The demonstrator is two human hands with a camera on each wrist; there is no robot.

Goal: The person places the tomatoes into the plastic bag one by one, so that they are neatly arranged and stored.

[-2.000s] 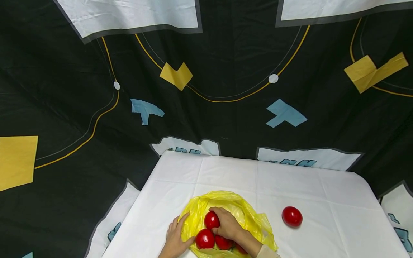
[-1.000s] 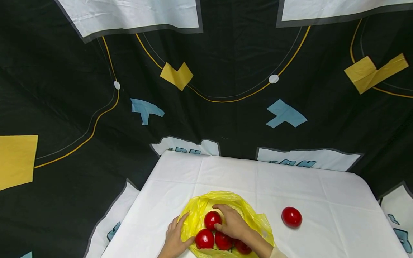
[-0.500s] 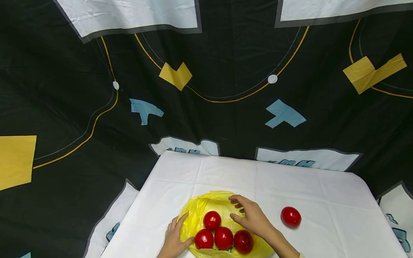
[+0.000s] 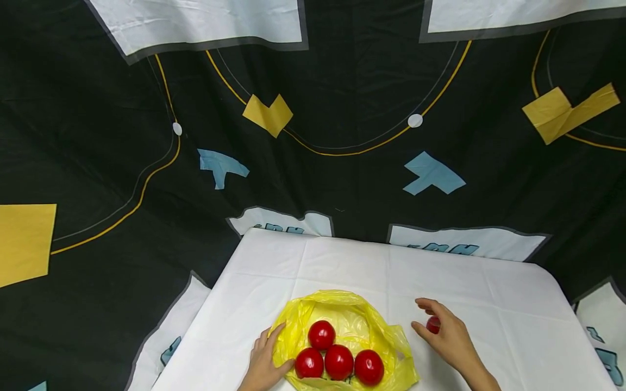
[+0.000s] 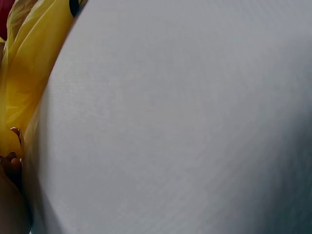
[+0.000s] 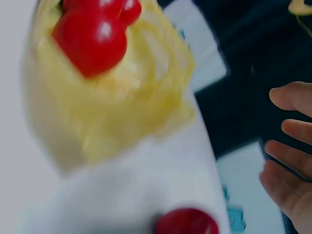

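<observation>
A yellow plastic bag (image 4: pixel 362 320) lies spread on the white-covered table with its mouth gaping upward. Several glossy red, round, fruit-like balls (image 4: pixel 339 362) sit inside it. My left hand (image 4: pixel 264 361) holds the bag's left edge, thumb close to the leftmost ball; its fingers are mostly out of the left wrist view. To the right of the bag, my right hand (image 4: pixel 449 335) hovers with fingers spread around a lone red ball (image 4: pixel 432 325), which it partly hides. In the right wrist view, the fingers and that ball (image 6: pixel 187 223) appear apart.
The white tablecloth (image 4: pixel 518 326) stretches behind and to the right of the bag. A black cloth backdrop (image 4: pixel 342 190) with yellow, blue and white shapes hangs beyond the table's far edge.
My right hand has left the balls inside the bag and moved right to the lone ball, uncovering those in the bag. The left hand stays at the bag's edge.
</observation>
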